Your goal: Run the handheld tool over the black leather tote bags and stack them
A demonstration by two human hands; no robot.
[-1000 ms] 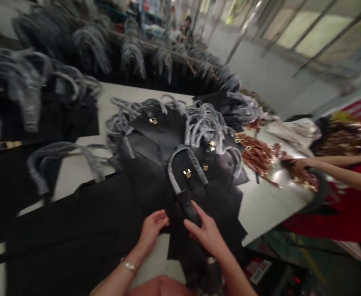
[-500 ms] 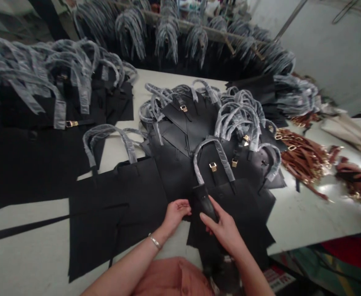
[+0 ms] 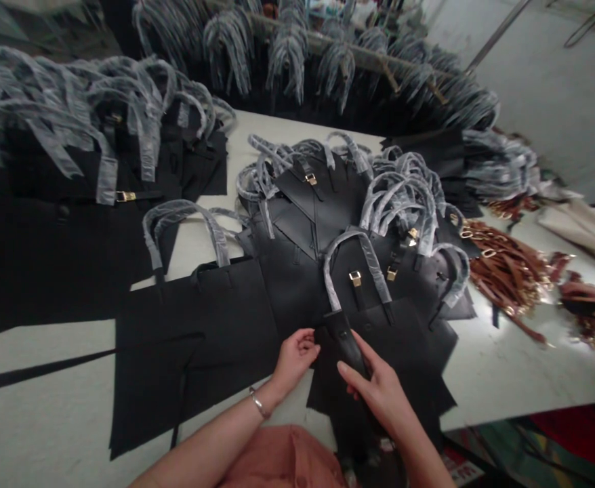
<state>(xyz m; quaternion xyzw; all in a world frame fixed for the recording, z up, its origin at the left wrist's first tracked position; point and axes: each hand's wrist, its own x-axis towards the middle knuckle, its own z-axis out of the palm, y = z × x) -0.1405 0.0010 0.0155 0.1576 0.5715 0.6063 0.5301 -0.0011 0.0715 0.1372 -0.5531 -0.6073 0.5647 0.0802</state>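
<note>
My right hand (image 3: 379, 393) lies over a black leather strap end (image 3: 345, 346), its fingers pressing the strap and its thumb out of sight beneath. My left hand (image 3: 295, 359) sits just left of that strap, fingertips at its edge, with a silver bracelet (image 3: 258, 403) on the wrist. Under both hands lies a stack of black leather bag panels (image 3: 297, 298). Their handles are wrapped in clear plastic, and a gold clasp (image 3: 355, 278) sits on the top panel just above the strap.
More black bags (image 3: 74, 163) lie on the white table (image 3: 38, 379) to the left. A rack of hanging bags (image 3: 297, 61) runs behind. Brown straps with gold fittings (image 3: 505, 271) lie at right, where a co-worker's hand (image 3: 592, 298) works beside beige fabric (image 3: 582, 227).
The view has swung, bringing the table level and pushing the co-worker's arm mostly out at right. My hands remain on the strap end, shifted only slightly.
</note>
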